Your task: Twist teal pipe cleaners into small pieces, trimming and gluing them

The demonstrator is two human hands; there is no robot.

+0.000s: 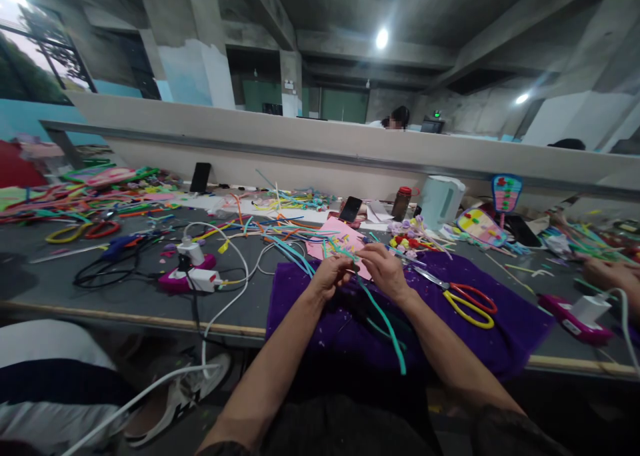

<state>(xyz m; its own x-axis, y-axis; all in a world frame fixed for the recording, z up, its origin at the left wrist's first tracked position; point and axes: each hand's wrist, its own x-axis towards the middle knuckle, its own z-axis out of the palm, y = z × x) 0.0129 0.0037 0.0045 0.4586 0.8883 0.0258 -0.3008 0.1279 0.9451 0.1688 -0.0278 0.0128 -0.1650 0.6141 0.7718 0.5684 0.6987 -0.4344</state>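
My left hand (329, 277) is closed, thumb and fingers pinching a teal pipe cleaner (386, 321) whose long end hangs down over the purple cloth (295, 299). Close beside it, my right hand (384, 269) pinches the same teal piece near its upper part; the fingertips hide the exact grip. Just beyond both hands lies a pink sheet (325, 233) with small yellow bits on it. A pair of scissors (470, 301) with one red and one yellow handle rests on the cloth, to the right of my right hand.
Power strips (173, 279) with white chargers and cables sit left and right. Pipe cleaners (100, 183) are heaped at the far left, near more scissors (83, 231). Behind stand a phone (351, 209), a bottle (401, 204) and a pale kettle (440, 201). Another person's hand (610, 276) is at right.
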